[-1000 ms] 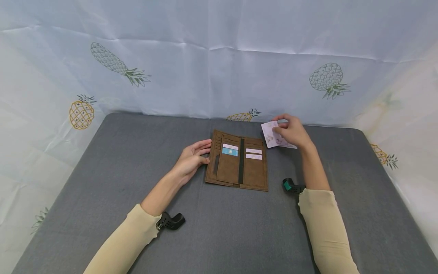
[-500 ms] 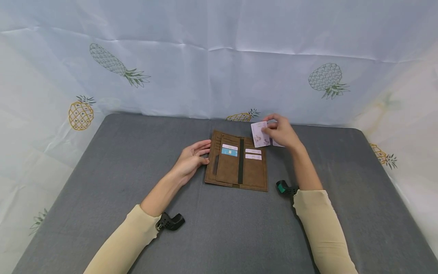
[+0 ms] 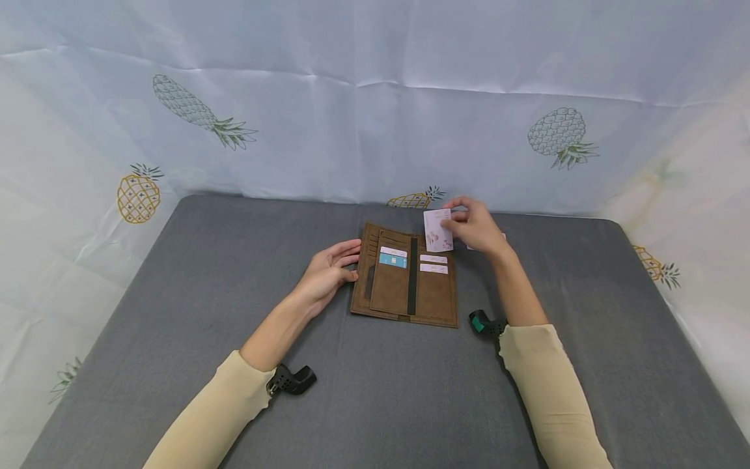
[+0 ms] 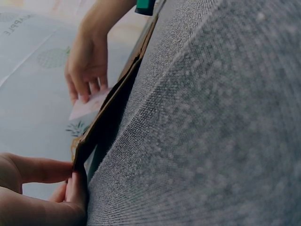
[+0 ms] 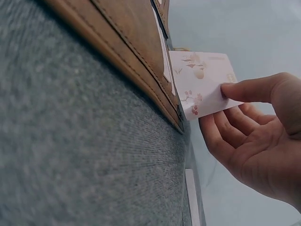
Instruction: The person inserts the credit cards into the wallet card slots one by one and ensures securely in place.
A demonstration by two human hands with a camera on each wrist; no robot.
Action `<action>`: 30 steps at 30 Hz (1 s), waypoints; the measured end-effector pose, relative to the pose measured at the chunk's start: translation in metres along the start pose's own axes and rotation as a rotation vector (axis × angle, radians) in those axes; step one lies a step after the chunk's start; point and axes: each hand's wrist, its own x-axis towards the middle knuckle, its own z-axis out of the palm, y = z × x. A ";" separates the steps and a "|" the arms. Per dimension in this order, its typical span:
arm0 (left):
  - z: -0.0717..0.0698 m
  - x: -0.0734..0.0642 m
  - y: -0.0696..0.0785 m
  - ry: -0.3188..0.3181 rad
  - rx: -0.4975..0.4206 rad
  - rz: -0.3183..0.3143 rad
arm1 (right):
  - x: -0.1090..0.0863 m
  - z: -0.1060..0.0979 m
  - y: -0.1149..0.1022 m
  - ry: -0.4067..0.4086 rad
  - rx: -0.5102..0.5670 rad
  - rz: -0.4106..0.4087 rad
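A brown bifold wallet [image 3: 390, 293] lies spread open on the grey table. My left hand [image 3: 324, 277] pinches its left edge; the left wrist view shows that edge [image 4: 89, 136] lifted off the cloth between thumb and fingers. Over the top of the wallet's right half, my right hand [image 3: 476, 228] holds a pink card [image 3: 435, 231] between thumb and fingers. Flower prints decorate this card [image 5: 202, 84] in the right wrist view, where its lower edge meets the wallet's slots [image 5: 162, 89]. Whether it has entered a slot I cannot tell.
A blue card [image 3: 392, 261] and a pink one fill slots on the wallet's left half. Two pale cards [image 3: 433, 268] show on the right half. Another pale card [image 5: 190, 195] lies on the table, mostly hidden by my right hand. A pineapple-print curtain [image 3: 293, 130] stands behind the table.
My right hand has moved left with the pink card, from beside the wallet to over its top right slots. The left hand and wallet have stayed in place.
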 end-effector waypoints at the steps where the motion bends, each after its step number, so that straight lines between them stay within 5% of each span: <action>1: 0.000 0.000 0.000 0.000 -0.001 0.000 | 0.000 0.001 0.000 -0.001 0.007 0.001; 17: -0.001 0.002 -0.001 0.006 -0.007 0.001 | 0.003 0.004 0.003 -0.037 0.042 0.040; 30: -0.001 0.002 -0.001 0.003 -0.003 0.002 | 0.006 -0.001 0.012 -0.132 -0.056 0.020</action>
